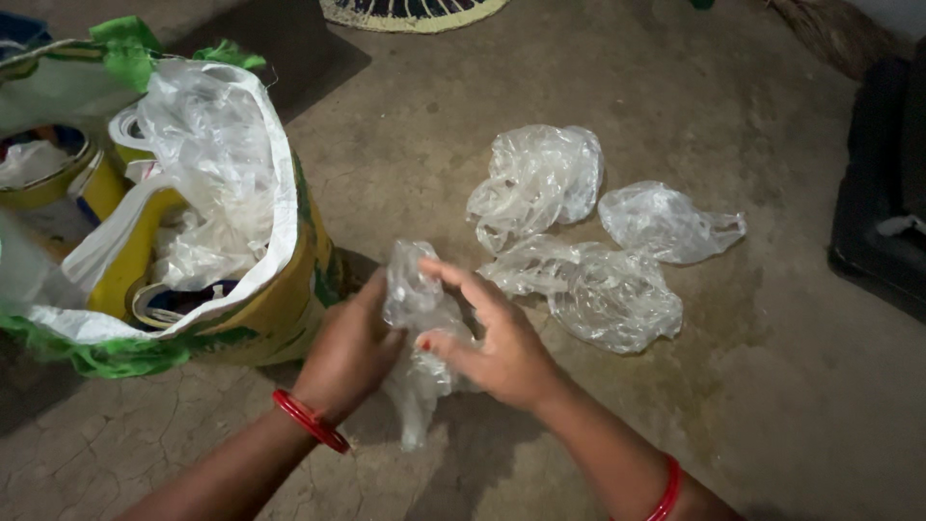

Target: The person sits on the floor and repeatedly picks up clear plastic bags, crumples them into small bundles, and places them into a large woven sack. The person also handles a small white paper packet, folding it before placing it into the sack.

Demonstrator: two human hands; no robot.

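My left hand [349, 353] and my right hand [494, 340] both grip one crumpled clear plastic bag [417, 301] just above the cracked earthen floor. Its loose tail hangs down between my wrists. Each wrist wears a red bangle. To the right of my hands lie three more crumpled clear plastic bags: one at the back [536, 181], one further right [666, 224], and a flatter one [598, 293] nearest my right hand.
A large woven sack [275, 318], yellow and white with green trim, stands open at the left, stuffed with white plastic bags [207, 164]. A dark box [883, 193] sits at the right edge. A round woven mat [410, 12] lies at the top.
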